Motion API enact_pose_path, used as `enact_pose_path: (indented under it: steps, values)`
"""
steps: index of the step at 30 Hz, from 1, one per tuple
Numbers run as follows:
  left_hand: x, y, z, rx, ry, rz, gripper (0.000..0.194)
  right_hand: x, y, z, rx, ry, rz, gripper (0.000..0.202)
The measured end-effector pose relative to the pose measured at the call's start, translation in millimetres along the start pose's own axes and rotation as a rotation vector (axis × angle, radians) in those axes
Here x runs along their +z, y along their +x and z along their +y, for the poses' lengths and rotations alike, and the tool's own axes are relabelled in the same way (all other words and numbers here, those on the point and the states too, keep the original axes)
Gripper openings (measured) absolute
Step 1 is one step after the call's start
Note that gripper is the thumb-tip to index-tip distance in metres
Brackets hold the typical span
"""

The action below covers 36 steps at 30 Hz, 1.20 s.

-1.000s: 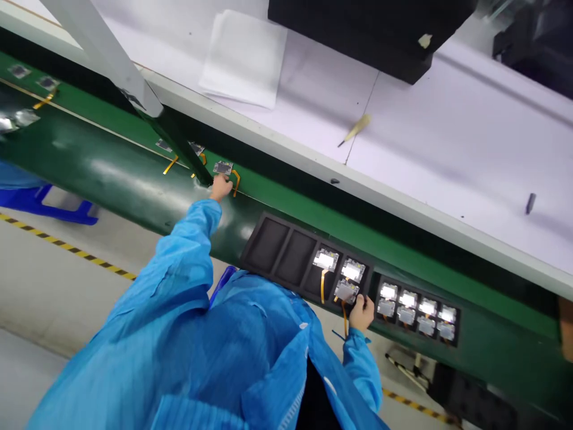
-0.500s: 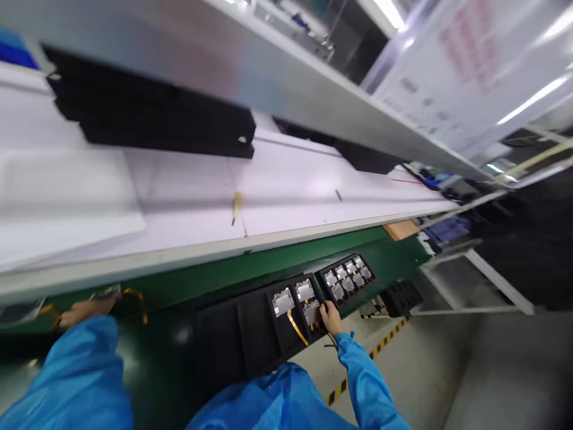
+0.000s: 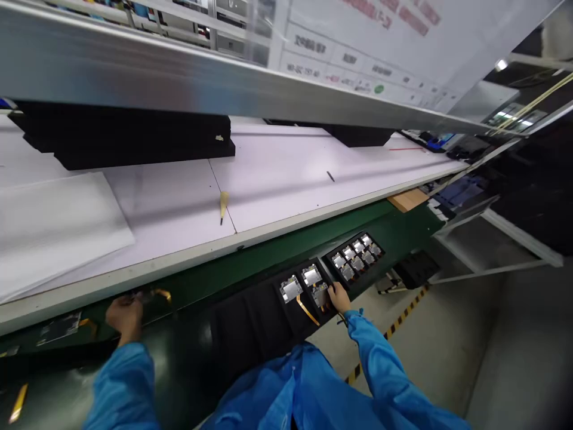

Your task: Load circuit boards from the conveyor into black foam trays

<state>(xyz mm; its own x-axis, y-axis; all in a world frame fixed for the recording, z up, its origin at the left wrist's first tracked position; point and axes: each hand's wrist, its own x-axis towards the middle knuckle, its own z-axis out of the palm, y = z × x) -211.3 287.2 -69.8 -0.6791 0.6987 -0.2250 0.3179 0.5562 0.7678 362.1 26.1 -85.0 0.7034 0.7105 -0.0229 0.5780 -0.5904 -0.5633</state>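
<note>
Left hand (image 3: 126, 315), 8 o'clock in view: fingers pinched on board (image 3: 147, 296), orange flex (image 3: 164, 293) off its 3 o'clock. Right hand (image 3: 339, 297), 5 o'clock: fingers closed on edge of black tray (image 3: 237, 325), three boards (image 3: 290, 289) in it.

Field of print on white sheet (image 3: 331, 63) above metal rail (image 3: 179, 77): red characters (image 3: 414, 21) and dark rows (image 3: 308, 43) too blurred to read, green dot (image 3: 379, 89) among them; yellow-black striped tape (image 3: 406, 312) on floor (image 3: 434, 337).
</note>
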Motion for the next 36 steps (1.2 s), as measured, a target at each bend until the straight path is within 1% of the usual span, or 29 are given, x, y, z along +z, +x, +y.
enact_pose_path:
  steps: [1, 3, 4, 5, 6, 7, 8, 9, 11, 12, 14, 15, 16, 18, 23, 26, 28, 30, 32, 34, 36]
  values:
    - [2.3, -13, 0, 0.008, -0.083, 0.024, 0.035, -2, 1, 1, 0.007, 0.007, -0.006, 0.01]
    - [5.2, -52, 2, 0.044, -0.27, 0.014, 0.033, -6, 1, -1, 0.017, 0.024, -0.007, 0.007]
    - [6.2, -78, 2, 0.056, -0.374, -0.036, 0.036, -8, -1, -4, 0.01, 0.037, 0.008, 0.003]
    - [7.4, -106, 2, 0.086, -0.467, -0.089, 0.039, -10, -6, -11, -0.013, 0.053, 0.042, 0.006]
    - [9.0, -136, 1, 0.106, -0.542, -0.147, 0.044, -13, -14, -20, -0.08, 0.087, 0.125, 0.011]
    - [11.0, -167, 0, 0.119, -0.589, -0.229, 0.049, -15, -24, -32, -0.168, 0.137, 0.185, 0.017]
    - [13.1, -198, -2, 0.138, -0.609, -0.317, 0.052, -16, -37, -47, -0.253, 0.195, 0.196, 0.019]
    - [15.1, -228, -5, 0.164, -0.601, -0.4, 0.054, -19, -52, -64, -0.338, 0.257, 0.149, 0.021]
    - [17.5, -284, -10, 0.218, -0.559, -0.541, 0.052, -23, -82, -95, -0.473, 0.374, -0.026, 0.023]
    - [17.5, -307, -13, 0.247, -0.539, -0.606, 0.05, -25, -96, -108, -0.507, 0.426, -0.109, 0.024]
    - [15.2, -344, -18, 0.302, -0.518, -0.709, 0.045, -29, -115, -122, -0.51, 0.513, -0.209, 0.024]
    - [13.5, -357, -20, 0.328, -0.512, -0.748, 0.043, -30, -121, -123, -0.488, 0.551, -0.234, 0.024]
    - [11.9, -367, -21, 0.353, -0.507, -0.776, 0.042, -31, -124, -119, -0.456, 0.586, -0.248, 0.023]
    - [9.7, -381, -25, 0.401, -0.487, -0.807, 0.042, -34, -125, -105, -0.375, 0.655, -0.279, 0.025]
    - [13.1, -403, -30, 0.531, -0.41, -0.817, 0.042, -37, -124, -63, -0.142, 0.834, -0.417, 0.042]
    - [19.0, -419, -30, 0.597, -0.391, -0.824, 0.038, -39, -121, -47, -0.082, 0.891, -0.456, 0.044]
    - [24.0, -428, -31, 0.615, -0.374, -0.848, 0.036, -38, -117, -41, -0.062, 0.906, -0.465, 0.044]
    - [30.0, -434, -33, 0.597, -0.339, -0.873, 0.037, -36, -112, -37, -0.05, 0.913, -0.476, 0.043]
    - [37.9, -437, -36, 0.551, -0.311, -0.87, 0.039, -30, -105, -35, -0.045, 0.92, -0.492, 0.041]
    - [48.1, -436, -39, 0.487, -0.31, -0.849, 0.041, -22, -98, -35, -0.038, 0.927, -0.536, 0.039]
    - [60.6, -434, -41, 0.39, -0.332, -0.842, 0.043, -13, -90, -33, -0.027, 0.925, -0.598, 0.037]
